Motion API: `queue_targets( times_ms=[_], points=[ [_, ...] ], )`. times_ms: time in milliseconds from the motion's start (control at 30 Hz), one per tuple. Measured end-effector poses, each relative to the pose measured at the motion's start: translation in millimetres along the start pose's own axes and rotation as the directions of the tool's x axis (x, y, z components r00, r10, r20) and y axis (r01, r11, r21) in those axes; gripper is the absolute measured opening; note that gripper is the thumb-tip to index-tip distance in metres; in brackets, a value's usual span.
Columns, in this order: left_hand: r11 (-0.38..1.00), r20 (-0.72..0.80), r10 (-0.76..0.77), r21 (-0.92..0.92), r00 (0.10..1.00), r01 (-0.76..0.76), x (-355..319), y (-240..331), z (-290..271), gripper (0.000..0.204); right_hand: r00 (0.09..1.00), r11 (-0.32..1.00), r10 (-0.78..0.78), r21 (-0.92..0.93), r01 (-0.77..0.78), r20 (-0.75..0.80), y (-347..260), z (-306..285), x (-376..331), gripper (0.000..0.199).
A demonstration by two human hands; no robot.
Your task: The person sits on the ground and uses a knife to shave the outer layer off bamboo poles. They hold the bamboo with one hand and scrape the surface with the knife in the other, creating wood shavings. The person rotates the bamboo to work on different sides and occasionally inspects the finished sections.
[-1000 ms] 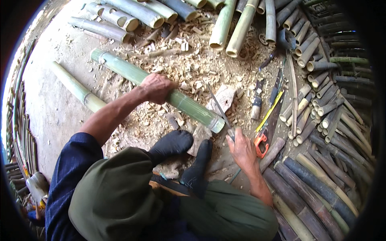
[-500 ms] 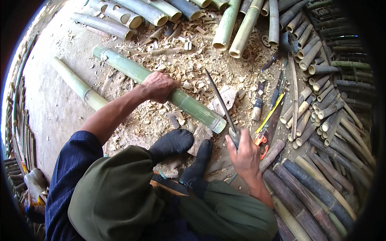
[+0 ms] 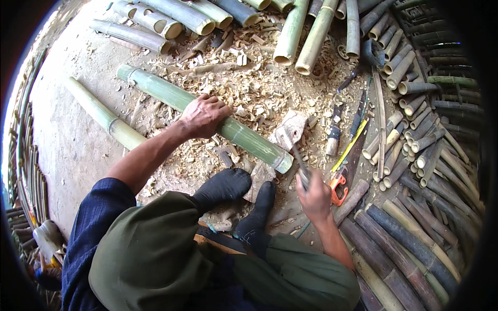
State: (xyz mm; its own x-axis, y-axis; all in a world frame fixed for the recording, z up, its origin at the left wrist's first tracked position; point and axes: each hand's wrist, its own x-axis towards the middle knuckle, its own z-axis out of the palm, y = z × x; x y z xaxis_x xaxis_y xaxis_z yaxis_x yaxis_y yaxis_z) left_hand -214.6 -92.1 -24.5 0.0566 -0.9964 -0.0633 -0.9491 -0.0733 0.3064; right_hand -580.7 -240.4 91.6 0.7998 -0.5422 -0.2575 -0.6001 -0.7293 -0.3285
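Observation:
Across the middle lies a thick green bamboo pole (image 3: 254, 140), slanting from upper left down to its cut end at the right. My left hand (image 3: 205, 115) is wrapped over its middle from above. A pale, worn block (image 3: 289, 127) shows on both sides of the pole near that end, apparently under it. Just right of the cut end, my right hand (image 3: 314, 198) is closed round the handle of a long-bladed knife (image 3: 298, 156). Its blade is partly blurred and points up and left, close to the pole's end.
Wood shavings (image 3: 244, 67) cover the ground beyond the pole. A thinner bamboo length (image 3: 98, 109) lies at the left. Right of the knife are an orange-handled tool (image 3: 339, 190), a yellow measuring tape (image 3: 350, 145) and stacked bamboo pieces (image 3: 410, 259). My dark-socked feet (image 3: 223, 187) are near the block.
The knife's blade has swung left and appears shorter, blurred by motion. My right hand has moved slightly right and down. The pole has shifted only slightly under my left hand.

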Motion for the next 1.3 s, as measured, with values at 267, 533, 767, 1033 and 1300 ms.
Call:
queue_targets(
  times_ms=[267, 533, 767, 1033, 1300],
  points=[
    [0.998, -0.063, 0.044, 0.045, 0.997, -0.041, -2.8, 3.7, 7.9, 0.039, 0.997, 0.991, 0.001, 0.131, 0.008, -0.073, -30.1, -43.3, -6.3, 0.027],
    [0.996, -0.137, 0.079, 0.042, 0.987, -0.074, 3.9, 4.2, 6.9, 0.029, 0.990, 0.997, 0.054, -0.067, -0.046, 0.131, 18.5, 1.9, 12.7, 0.033],
    [0.998, -0.141, 0.035, 0.058, 0.989, -0.027, -16.1, -4.7, 10.2, 0.032, 0.983, 0.974, -0.137, 0.161, 0.157, -0.125, -30.8, -28.4, 9.9, 0.030],
    [0.992, -0.191, 0.067, 0.115, 0.979, -0.045, -8.5, -0.1, 16.0, 0.030, 0.993, 0.996, 0.076, 0.035, -0.079, 0.087, -5.4, -25.1, 11.7, 0.031],
    [0.988, -0.271, 0.053, 0.152, 0.961, -0.012, -7.4, 13.4, 15.1, 0.041, 0.983, 0.970, 0.133, -0.222, -0.103, 0.125, 39.9, 29.5, 2.9, 0.028]
  ],
)
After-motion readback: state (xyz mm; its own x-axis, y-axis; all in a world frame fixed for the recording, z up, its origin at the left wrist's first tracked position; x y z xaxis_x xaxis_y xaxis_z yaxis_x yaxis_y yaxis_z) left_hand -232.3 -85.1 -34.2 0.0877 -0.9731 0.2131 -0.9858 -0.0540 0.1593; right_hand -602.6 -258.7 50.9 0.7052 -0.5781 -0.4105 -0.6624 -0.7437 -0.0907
